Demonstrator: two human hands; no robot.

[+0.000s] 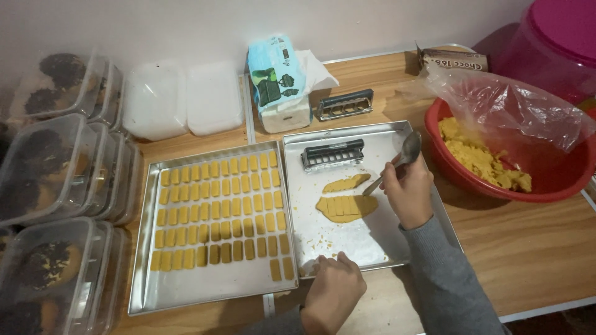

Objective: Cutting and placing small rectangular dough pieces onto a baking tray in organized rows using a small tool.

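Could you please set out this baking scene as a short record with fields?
Right hand: right hand holds a metal spoon, bowl end up, over the right tray
Left hand: left hand rests on that tray's near edge, fingers curled
Dough on right tray: two flattened yellow pieces, scored into strips
Cutter: dark-handled cutter lies on the right tray
Left tray: left tray carries rows of yellow dough strips
Bowl: red bowl with yellow dough, plastic bag draped over it
Far left: stacked clear containers of dark cookies

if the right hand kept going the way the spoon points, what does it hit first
Probably the red bowl: the right hand holds the spoon angled up-right toward its rim, though depth is hard to judge.
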